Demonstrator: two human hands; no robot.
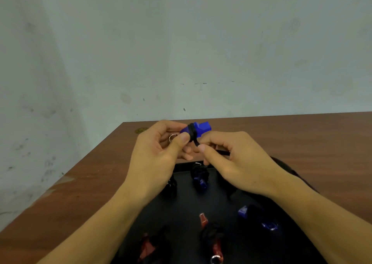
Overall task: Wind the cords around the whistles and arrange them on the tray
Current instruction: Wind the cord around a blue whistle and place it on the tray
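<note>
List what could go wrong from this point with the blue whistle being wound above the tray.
1. The right hand pinches only a short stretch of black cord; if it slips, the turns on the blue whistle may loosen.
2. The left hand holds the whistle by one end, so a hard tug might twist it free.
3. It is held above the black tray; dropped, it could knock the wound whistle below.

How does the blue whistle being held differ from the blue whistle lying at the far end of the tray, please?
The held blue whistle is up in the air, gripped by the left hand, while the far blue whistle lies on the black tray. The held one's cord still trails loose to the right hand; the tray one's cord is fully bundled. Both are blue with black cord.
</note>
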